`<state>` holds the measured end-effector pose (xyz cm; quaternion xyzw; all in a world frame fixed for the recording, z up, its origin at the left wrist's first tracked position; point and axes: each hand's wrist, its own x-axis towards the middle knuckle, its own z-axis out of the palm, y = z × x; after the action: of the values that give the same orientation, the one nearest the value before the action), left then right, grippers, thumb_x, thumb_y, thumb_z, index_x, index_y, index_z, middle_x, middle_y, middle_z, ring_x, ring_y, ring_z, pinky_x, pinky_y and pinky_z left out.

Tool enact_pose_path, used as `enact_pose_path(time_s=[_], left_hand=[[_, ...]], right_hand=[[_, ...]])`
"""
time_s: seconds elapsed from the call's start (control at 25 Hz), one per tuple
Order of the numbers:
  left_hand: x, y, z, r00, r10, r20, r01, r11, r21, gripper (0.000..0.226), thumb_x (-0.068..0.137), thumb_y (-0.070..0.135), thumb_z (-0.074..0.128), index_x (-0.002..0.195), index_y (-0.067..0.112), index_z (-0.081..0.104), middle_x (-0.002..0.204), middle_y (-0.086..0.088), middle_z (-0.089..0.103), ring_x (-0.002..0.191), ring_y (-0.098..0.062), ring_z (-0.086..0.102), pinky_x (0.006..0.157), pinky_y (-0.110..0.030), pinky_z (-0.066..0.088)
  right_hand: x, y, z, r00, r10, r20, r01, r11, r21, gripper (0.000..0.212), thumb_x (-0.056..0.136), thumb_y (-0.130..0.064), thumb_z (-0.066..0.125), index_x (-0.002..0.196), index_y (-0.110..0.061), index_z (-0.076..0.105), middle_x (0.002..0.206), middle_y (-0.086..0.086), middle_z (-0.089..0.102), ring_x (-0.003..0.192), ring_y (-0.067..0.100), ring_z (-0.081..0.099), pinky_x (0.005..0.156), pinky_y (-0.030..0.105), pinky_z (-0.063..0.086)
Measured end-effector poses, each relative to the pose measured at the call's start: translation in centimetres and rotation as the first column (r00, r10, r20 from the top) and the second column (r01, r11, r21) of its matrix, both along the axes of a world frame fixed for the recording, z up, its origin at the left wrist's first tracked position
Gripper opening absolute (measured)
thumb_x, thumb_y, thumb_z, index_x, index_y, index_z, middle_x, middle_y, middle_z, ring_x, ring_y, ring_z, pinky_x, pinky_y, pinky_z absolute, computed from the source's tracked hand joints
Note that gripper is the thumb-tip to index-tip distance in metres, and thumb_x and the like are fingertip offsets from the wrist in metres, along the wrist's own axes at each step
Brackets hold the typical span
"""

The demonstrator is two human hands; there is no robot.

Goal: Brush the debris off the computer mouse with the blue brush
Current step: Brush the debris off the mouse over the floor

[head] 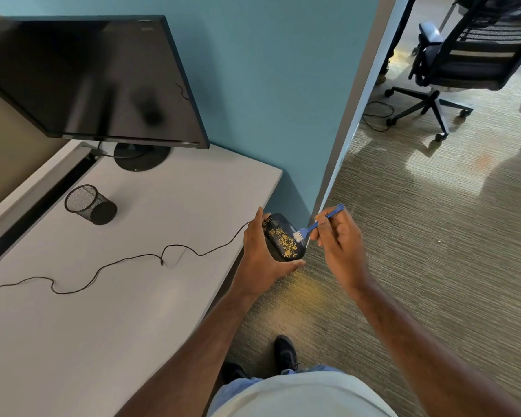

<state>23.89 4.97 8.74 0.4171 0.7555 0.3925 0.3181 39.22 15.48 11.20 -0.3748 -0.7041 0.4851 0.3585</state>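
Near the bottom of the frame, your two forearms are reaching up toward the middle, above a black shoe (286, 353) standing on the striped carpet (418, 266). Your left hand (263, 254) is cupping the computer mouse (283, 237) from its left side and underneath, thumb up along its far end and fingers curling under its near end, holding it off the right edge of the white desk (127, 296), over the carpet. Yellow debris (283, 243) is speckling the mouse's dark top. Your right hand (340, 239) is pinching the thin handle of the blue brush (316, 224) with curled fingers, and the white bristles are touching the right side of the mouse beside the debris. A yellowish patch is showing on the carpet just below the mouse. The mouse's black cable (109, 266) is trailing left across the desk in loose bends. Farther up the desk, a black mesh cup (89, 204) is lying on its side. Beyond it, a dark monitor (85, 79) is standing in the upper left against a teal partition (268, 85). At upper right, a black office chair (463, 61) is sitting on the carpet.
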Motion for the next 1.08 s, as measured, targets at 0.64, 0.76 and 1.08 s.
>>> enact_pose_path(time_s=[0.64,0.76,1.08], left_hand=[[-0.1,-0.3,-0.3,1.0,0.004,-0.003,-0.004,1.0,0.001,0.139,0.058,0.044,0.097,0.159,0.033,0.002,0.155,0.007,0.024,0.141,-0.005,0.025,0.111,-0.024,0.033],[0.0,-0.3,-0.4,1.0,0.001,0.0,-0.001,1.0,0.0,0.139,0.058,0.042,0.097,0.159,0.032,0.002,0.156,0.006,0.024,0.142,-0.006,0.024,0.111,-0.025,0.033],[-0.1,-0.3,-0.4,1.0,0.008,0.003,-0.008,1.0,0.018,0.138,0.057,0.042,0.098,0.16,0.03,0.006,0.155,0.006,0.025,0.141,-0.004,0.025,0.108,-0.02,0.032]], right_hand=[[-1.3,-0.5,1.2,0.998,0.018,0.066,-0.018,1.0,0.005,0.013,0.109,-0.015,0.049,0.103,-0.005,0.056,0.077,0.011,0.067,0.049,0.001,0.051,0.047,0.013,0.035],[-1.7,-0.3,0.9,0.998,-0.035,0.06,0.037,0.999,-0.031,0.012,0.108,-0.02,0.05,0.1,-0.015,0.056,0.076,0.01,0.065,0.056,0.028,0.052,0.048,0.038,0.043],[-2.0,0.3,1.3,0.998,0.01,0.061,-0.007,0.999,-0.046,0.012,0.108,-0.015,0.05,0.101,-0.008,0.056,0.077,0.009,0.064,0.062,0.0,0.059,0.057,0.017,0.045]])
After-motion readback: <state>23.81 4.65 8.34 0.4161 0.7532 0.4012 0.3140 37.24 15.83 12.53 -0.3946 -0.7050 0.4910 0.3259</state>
